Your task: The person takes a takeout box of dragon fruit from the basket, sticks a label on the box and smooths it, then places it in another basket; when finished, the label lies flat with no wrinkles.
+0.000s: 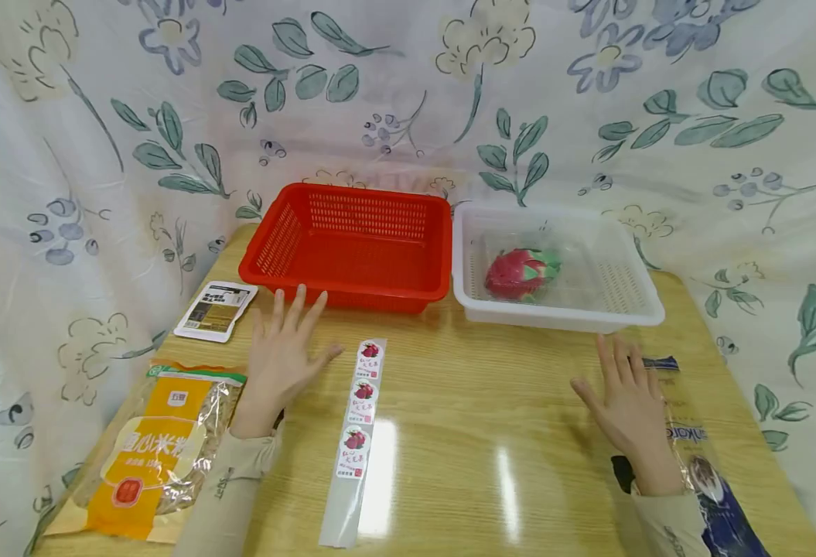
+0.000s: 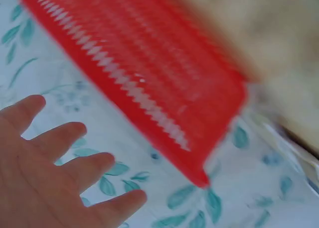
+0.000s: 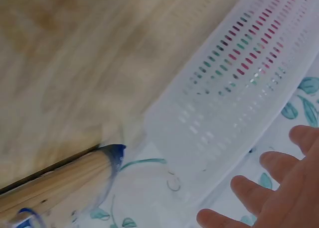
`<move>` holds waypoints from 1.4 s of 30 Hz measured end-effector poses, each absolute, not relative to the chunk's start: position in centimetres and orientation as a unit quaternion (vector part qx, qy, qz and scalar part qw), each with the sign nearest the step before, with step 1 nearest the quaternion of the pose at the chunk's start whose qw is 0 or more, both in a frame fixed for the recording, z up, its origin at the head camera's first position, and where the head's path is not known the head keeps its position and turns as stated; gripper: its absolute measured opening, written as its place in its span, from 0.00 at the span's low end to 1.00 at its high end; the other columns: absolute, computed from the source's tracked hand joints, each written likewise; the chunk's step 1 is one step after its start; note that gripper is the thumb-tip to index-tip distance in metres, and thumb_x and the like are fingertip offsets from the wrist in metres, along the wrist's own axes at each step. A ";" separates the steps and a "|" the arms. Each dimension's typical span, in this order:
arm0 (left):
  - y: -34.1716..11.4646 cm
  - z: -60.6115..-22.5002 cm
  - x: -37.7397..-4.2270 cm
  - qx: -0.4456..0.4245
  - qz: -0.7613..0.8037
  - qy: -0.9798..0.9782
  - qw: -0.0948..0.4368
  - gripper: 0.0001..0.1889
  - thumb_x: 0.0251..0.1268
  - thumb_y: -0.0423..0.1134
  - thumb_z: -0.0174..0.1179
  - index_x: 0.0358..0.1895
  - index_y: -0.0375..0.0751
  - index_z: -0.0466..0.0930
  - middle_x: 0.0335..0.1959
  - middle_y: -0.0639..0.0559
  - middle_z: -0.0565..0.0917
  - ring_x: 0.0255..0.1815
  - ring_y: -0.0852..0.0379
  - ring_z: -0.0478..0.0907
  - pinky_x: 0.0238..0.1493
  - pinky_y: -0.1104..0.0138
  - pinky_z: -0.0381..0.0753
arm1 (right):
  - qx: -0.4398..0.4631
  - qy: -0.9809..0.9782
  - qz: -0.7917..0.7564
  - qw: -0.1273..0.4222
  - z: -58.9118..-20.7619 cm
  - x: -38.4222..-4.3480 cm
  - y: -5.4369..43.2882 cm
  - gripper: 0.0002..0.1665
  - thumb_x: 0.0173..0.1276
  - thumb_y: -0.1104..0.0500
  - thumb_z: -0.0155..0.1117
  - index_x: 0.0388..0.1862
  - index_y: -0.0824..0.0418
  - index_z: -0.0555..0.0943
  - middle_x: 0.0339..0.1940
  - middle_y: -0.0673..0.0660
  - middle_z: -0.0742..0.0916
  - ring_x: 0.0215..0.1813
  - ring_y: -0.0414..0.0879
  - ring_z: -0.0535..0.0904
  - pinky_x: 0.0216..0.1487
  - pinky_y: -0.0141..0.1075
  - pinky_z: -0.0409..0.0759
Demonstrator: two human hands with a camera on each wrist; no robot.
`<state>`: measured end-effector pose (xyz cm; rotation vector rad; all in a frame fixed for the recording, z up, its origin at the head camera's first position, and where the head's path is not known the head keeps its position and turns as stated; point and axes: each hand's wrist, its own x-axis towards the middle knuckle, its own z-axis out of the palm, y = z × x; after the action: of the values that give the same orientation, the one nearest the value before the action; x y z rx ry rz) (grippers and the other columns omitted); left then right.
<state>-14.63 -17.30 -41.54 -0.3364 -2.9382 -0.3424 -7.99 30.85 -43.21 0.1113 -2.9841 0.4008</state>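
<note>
My left hand point(image 1: 284, 360) is spread with straight fingers near the front left of the red basket point(image 1: 345, 298), holding nothing. To its right lies a strip of round-cornered dragon fruit stickers point(image 1: 362, 391). Fingers also spread, my right hand point(image 1: 630, 402) holds nothing in front of the white basket point(image 1: 561, 315). Inside that white basket a pink and green dragon fruit point(image 1: 517, 273) sits in a clear plastic box point(image 1: 578, 267). The right wrist view shows the white basket's slotted side point(image 3: 224, 83) beyond my fingertips; the left wrist view shows the red basket's slotted side point(image 2: 129, 63).
A yellow-labelled bag point(image 1: 150, 456) lies at the left table edge, with a small white packet point(image 1: 216, 311) behind it. Beside my right forearm lies a long clear and blue noodle-like package point(image 1: 717, 495). A floral curtain point(image 1: 408, 93) hangs behind the wooden table point(image 1: 442, 433).
</note>
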 end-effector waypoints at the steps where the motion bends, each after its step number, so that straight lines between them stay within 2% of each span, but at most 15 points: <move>1: -16.8 -41.0 -15.0 -0.119 -0.129 -0.981 0.077 0.43 0.65 0.67 0.49 0.79 0.57 0.44 0.80 0.42 0.46 0.79 0.33 0.38 0.73 0.33 0.36 | 0.036 -0.988 0.135 0.064 -43.1 -8.2 30.8 0.47 0.74 0.34 0.42 0.80 0.51 0.37 0.81 0.64 0.44 0.80 0.65 0.35 0.71 0.70 0.41; 5: -14.1 -38.4 -16.5 -0.154 -0.238 -0.958 0.032 0.41 0.69 0.70 0.37 0.79 0.57 0.42 0.80 0.46 0.46 0.80 0.38 0.42 0.75 0.37 0.42 | 0.033 -0.987 0.144 0.063 -42.8 -9.4 30.4 0.47 0.74 0.33 0.40 0.80 0.51 0.36 0.81 0.62 0.42 0.80 0.66 0.36 0.72 0.69 0.39; 7: -12.5 -37.1 -17.4 -0.168 -0.316 -0.934 0.008 0.41 0.67 0.73 0.32 0.79 0.56 0.44 0.80 0.48 0.50 0.80 0.41 0.47 0.75 0.40 0.48 | 0.033 -0.986 0.152 0.060 -42.7 -9.9 30.1 0.48 0.74 0.33 0.40 0.80 0.51 0.36 0.81 0.63 0.42 0.80 0.66 0.36 0.71 0.70 0.39; 8: -11.7 -36.6 -17.8 -0.174 -0.357 -0.918 -0.004 0.42 0.67 0.73 0.31 0.78 0.55 0.45 0.79 0.47 0.53 0.78 0.41 0.52 0.75 0.42 0.52 | 0.033 -0.986 0.154 0.058 -42.7 -10.2 30.0 0.48 0.74 0.32 0.40 0.80 0.52 0.36 0.81 0.63 0.43 0.79 0.67 0.36 0.71 0.70 0.40; 11: -9.2 -34.8 -19.1 -0.180 -0.449 -0.874 -0.045 0.40 0.68 0.71 0.32 0.78 0.54 0.49 0.77 0.48 0.58 0.75 0.44 0.60 0.74 0.45 0.58 | 0.031 -0.986 0.161 0.044 -42.7 -10.9 29.6 0.48 0.74 0.32 0.38 0.80 0.53 0.36 0.80 0.65 0.44 0.79 0.68 0.35 0.71 0.70 0.39; 14: -6.5 -33.0 -20.8 -0.170 -0.511 -0.836 -0.104 0.35 0.73 0.65 0.39 0.77 0.52 0.52 0.75 0.49 0.62 0.72 0.45 0.65 0.72 0.48 0.63 | 0.022 -0.986 0.162 0.034 -42.8 -11.4 29.5 0.49 0.74 0.31 0.37 0.80 0.55 0.37 0.80 0.66 0.44 0.79 0.68 0.35 0.71 0.71 0.39; 18: -2.6 -31.4 -23.6 -0.124 -0.586 -0.775 -0.200 0.31 0.76 0.55 0.44 0.75 0.47 0.55 0.74 0.46 0.64 0.70 0.42 0.67 0.70 0.50 0.67 | 0.016 -0.986 0.162 0.031 -42.9 -11.8 29.4 0.49 0.74 0.31 0.36 0.80 0.56 0.38 0.80 0.66 0.45 0.79 0.68 0.35 0.71 0.71 0.39; 21: 0.1 -31.1 -25.7 -0.074 -0.628 -0.734 -0.247 0.30 0.76 0.51 0.45 0.75 0.44 0.55 0.74 0.43 0.64 0.70 0.40 0.67 0.69 0.51 0.69 | 0.014 -0.986 0.163 0.031 -42.9 -12.1 29.2 0.49 0.74 0.30 0.36 0.80 0.57 0.38 0.80 0.65 0.45 0.79 0.68 0.36 0.72 0.70 0.39; 26: 4.1 -32.1 -28.1 0.007 -0.667 -0.678 -0.308 0.33 0.74 0.51 0.47 0.77 0.46 0.51 0.76 0.41 0.57 0.73 0.38 0.60 0.71 0.51 0.67 | 0.005 -0.987 0.156 0.028 -42.5 -12.4 29.3 0.49 0.73 0.29 0.34 0.80 0.57 0.41 0.80 0.65 0.48 0.79 0.68 0.38 0.72 0.69 0.40; 30: 5.6 -32.9 -29.0 0.062 -0.657 -0.668 -0.342 0.36 0.72 0.52 0.48 0.78 0.48 0.46 0.79 0.40 0.47 0.76 0.33 0.51 0.74 0.45 0.60 | 0.006 -0.988 0.155 0.025 -41.9 -12.6 29.1 0.49 0.74 0.30 0.34 0.80 0.60 0.45 0.80 0.67 0.50 0.78 0.71 0.41 0.72 0.69 0.43; 33: 6.4 -33.3 -29.4 0.068 -0.645 -0.674 -0.353 0.36 0.72 0.48 0.48 0.78 0.49 0.45 0.80 0.44 0.41 0.78 0.34 0.44 0.74 0.39 0.52 | 0.006 -0.987 0.157 0.017 -41.6 -12.7 29.1 0.49 0.73 0.30 0.34 0.79 0.61 0.46 0.79 0.68 0.51 0.78 0.71 0.41 0.72 0.68 0.45; 35: 6.8 -33.6 -29.5 0.058 -0.633 -0.685 -0.356 0.34 0.72 0.46 0.48 0.78 0.48 0.46 0.81 0.46 0.41 0.79 0.36 0.42 0.74 0.38 0.51 | 0.004 -0.988 0.155 0.012 -41.6 -12.6 29.1 0.49 0.74 0.30 0.34 0.79 0.60 0.46 0.79 0.68 0.51 0.78 0.71 0.41 0.72 0.68 0.46; 39: 7.8 -35.1 -29.9 0.087 -0.626 -0.690 -0.352 0.33 0.71 0.45 0.51 0.77 0.47 0.52 0.80 0.49 0.48 0.78 0.42 0.47 0.75 0.44 0.57 | 0.002 -0.988 0.153 0.006 -41.6 -12.6 29.2 0.48 0.74 0.30 0.34 0.79 0.60 0.46 0.80 0.67 0.51 0.78 0.71 0.41 0.73 0.67 0.47; 40: 8.6 -37.2 -31.6 0.090 -0.617 -0.697 -0.355 0.33 0.70 0.46 0.51 0.76 0.48 0.53 0.79 0.49 0.50 0.78 0.44 0.49 0.72 0.46 0.63 | 0.002 -0.988 0.153 0.004 -41.6 -12.6 29.3 0.48 0.74 0.30 0.34 0.79 0.60 0.46 0.80 0.67 0.50 0.78 0.71 0.41 0.73 0.66 0.47; 42: 10.2 -42.5 -35.8 0.091 -0.612 -0.695 -0.367 0.32 0.70 0.44 0.55 0.75 0.50 0.58 0.78 0.50 0.54 0.77 0.46 0.52 0.69 0.48 0.69 | 0.002 -0.988 0.154 0.004 -41.6 -12.7 29.3 0.48 0.74 0.30 0.35 0.79 0.60 0.46 0.80 0.67 0.50 0.78 0.71 0.41 0.74 0.66 0.47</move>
<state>-35.80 10.21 -42.46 0.3827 -2.9065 -2.5602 -12.69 29.34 -41.59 0.0056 -3.0958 0.4824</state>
